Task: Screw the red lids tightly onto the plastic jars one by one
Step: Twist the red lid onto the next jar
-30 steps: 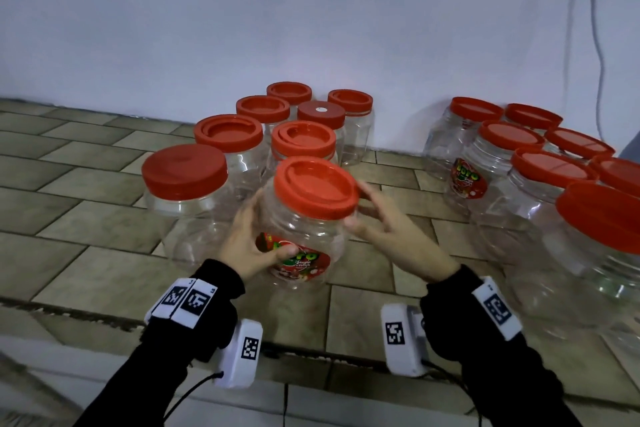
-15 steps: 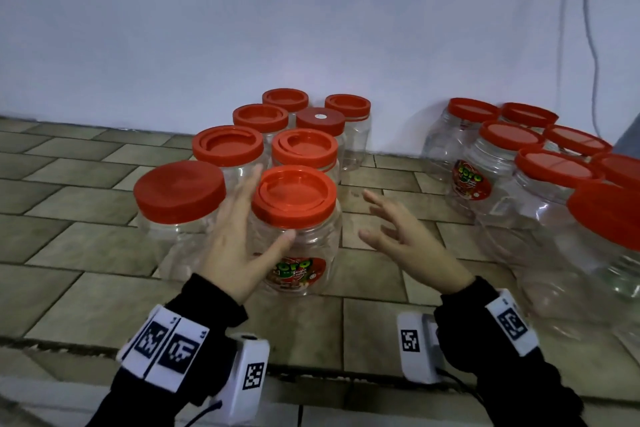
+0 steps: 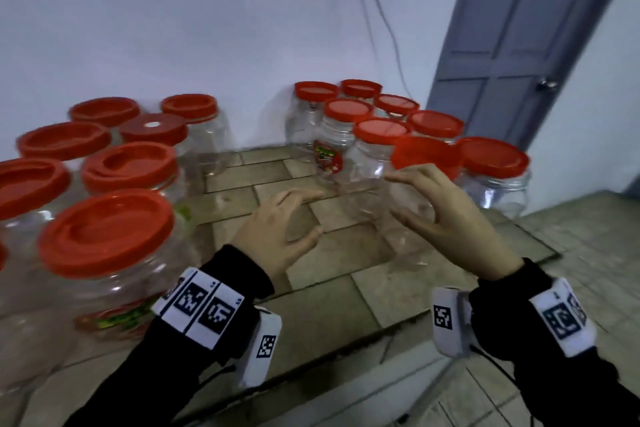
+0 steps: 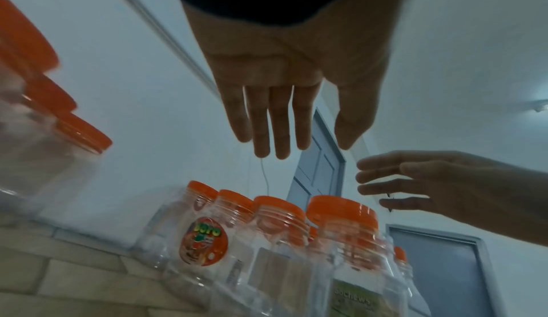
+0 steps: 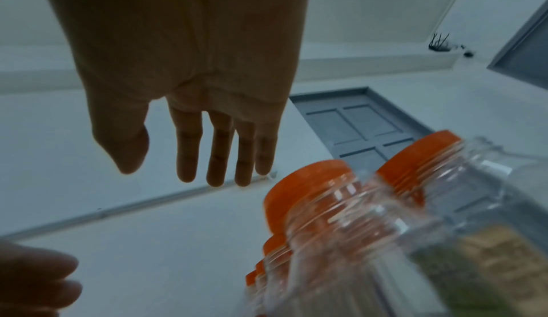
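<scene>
Two clusters of clear plastic jars with red lids stand on a tiled ledge [image 3: 349, 302]. The left cluster's front jar [image 3: 104, 288] carries its lid [image 3: 107, 229]. My left hand [image 3: 317, 215] hovers open over the bare tiles between the clusters, holding nothing. My right hand [image 3: 391, 198] is open too, its fingers spread and bent just in front of the right cluster's nearest jar [image 3: 412, 218], under its red lid [image 3: 426, 156]. Whether they touch it I cannot tell. From the wrists, the left hand [image 4: 308, 144] and right hand [image 5: 172, 172] show straight fingers above the lids [image 4: 341, 209] [image 5: 305, 186].
A white wall backs the ledge, and a thin cable [image 3: 381, 28] hangs down it. A grey door [image 3: 519, 45] stands at the right behind the right cluster. The ledge ends in a step edge [image 3: 346, 340] close to my wrists. One jar [image 3: 327, 156] shows a red label.
Both hands have left the labelled jar at the left cluster and moved right toward the right cluster. The head view has swung right, bringing the door into sight.
</scene>
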`<state>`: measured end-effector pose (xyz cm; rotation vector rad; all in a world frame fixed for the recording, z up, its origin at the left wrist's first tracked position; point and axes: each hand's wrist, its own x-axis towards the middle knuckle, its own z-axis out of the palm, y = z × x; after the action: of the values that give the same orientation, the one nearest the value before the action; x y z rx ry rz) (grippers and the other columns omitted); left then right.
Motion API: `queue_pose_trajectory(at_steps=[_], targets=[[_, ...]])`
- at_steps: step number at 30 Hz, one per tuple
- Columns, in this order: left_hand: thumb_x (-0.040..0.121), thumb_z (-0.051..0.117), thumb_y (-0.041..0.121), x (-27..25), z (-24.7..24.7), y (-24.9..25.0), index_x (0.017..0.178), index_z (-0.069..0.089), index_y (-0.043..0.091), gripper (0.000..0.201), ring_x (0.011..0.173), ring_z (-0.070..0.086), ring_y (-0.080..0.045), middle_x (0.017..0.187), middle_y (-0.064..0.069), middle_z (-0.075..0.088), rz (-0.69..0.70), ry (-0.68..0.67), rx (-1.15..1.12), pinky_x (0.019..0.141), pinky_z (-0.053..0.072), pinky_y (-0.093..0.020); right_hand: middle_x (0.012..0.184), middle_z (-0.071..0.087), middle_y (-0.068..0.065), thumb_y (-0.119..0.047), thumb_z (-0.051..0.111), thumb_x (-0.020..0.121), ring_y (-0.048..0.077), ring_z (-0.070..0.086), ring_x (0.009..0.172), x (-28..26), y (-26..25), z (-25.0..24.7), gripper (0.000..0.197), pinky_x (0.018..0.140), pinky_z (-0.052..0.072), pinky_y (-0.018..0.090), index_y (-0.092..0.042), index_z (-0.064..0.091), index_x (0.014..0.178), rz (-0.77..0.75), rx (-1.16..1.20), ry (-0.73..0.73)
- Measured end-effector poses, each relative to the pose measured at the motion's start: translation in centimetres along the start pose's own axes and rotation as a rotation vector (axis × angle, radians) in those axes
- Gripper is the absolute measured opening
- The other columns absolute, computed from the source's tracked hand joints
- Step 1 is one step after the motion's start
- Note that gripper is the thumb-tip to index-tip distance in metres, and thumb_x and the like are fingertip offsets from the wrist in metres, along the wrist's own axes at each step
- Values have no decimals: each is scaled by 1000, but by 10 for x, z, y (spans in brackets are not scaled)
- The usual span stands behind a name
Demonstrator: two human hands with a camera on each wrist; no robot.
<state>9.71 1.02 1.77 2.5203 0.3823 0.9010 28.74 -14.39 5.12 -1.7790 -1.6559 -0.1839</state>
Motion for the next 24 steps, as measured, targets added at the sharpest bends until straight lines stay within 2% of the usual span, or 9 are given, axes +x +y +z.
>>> queue_pose_trajectory(at_steps=[3,7,9,12,15,17,20,22,24], targets=[[72,38,55,24,31,8,117,54,21,59,109,54,-18,118,-3,58,-13,-34,-18,91,43,-35,108,48,-4,-28,60,83,-3,44,102,-4,26,-21,37,90,28,1,-17,59,118,12,-40,46],[69,34,58,51,71,19,116,55,15,67,106,53,-17,116,-4,58,-33,-46,-19,82,32,-13,109,45,-6,-21,63,85,2,43,104,-3,63,-40,33,91,26,1,-17,59,117,17,-61,37],[70,36,59,63,90,21,121,51,15,69,109,52,-17,119,-4,56,-72,-76,9,84,33,-16,111,45,-8,-16,64,85,3,43,106,-2,79,-47,34,92,25,1,-19,58,118,17,-54,28],[74,51,57,78,116,21,132,36,15,73,119,46,-20,129,-6,48,-157,-124,101,94,35,-27,113,43,-9,-19,62,86,3,41,109,2,103,-51,34,92,25,2,-19,58,119,-12,-58,0],[59,48,71,87,137,30,140,15,18,103,127,32,-14,140,-3,33,-249,-194,81,99,27,-23,114,45,-9,-31,56,86,7,45,109,7,123,-50,35,93,30,13,-20,57,119,-86,-62,-39],[49,49,75,91,151,36,141,5,19,117,129,26,-9,143,-1,25,-298,-166,-46,101,23,-19,113,51,-5,-38,48,84,9,45,109,9,133,-48,37,95,30,25,-22,58,117,-152,-86,-47],[42,64,72,92,171,40,140,1,23,127,131,29,-13,143,-2,25,-353,-60,-210,107,31,-31,107,54,-4,-41,45,82,5,42,110,11,141,-46,29,106,16,34,-30,51,108,-216,-101,-37],[41,74,64,92,178,42,139,8,22,126,126,35,-9,137,3,30,-404,23,-276,101,36,-22,102,53,-8,-42,46,81,4,43,106,11,141,-44,24,110,12,30,-33,44,103,-253,-74,-49],[44,87,44,92,178,47,138,13,21,121,121,40,-7,133,6,37,-456,62,-323,91,37,-6,97,51,-12,-40,50,80,2,45,100,12,140,-42,21,108,16,28,-33,42,98,-291,-31,-45]])
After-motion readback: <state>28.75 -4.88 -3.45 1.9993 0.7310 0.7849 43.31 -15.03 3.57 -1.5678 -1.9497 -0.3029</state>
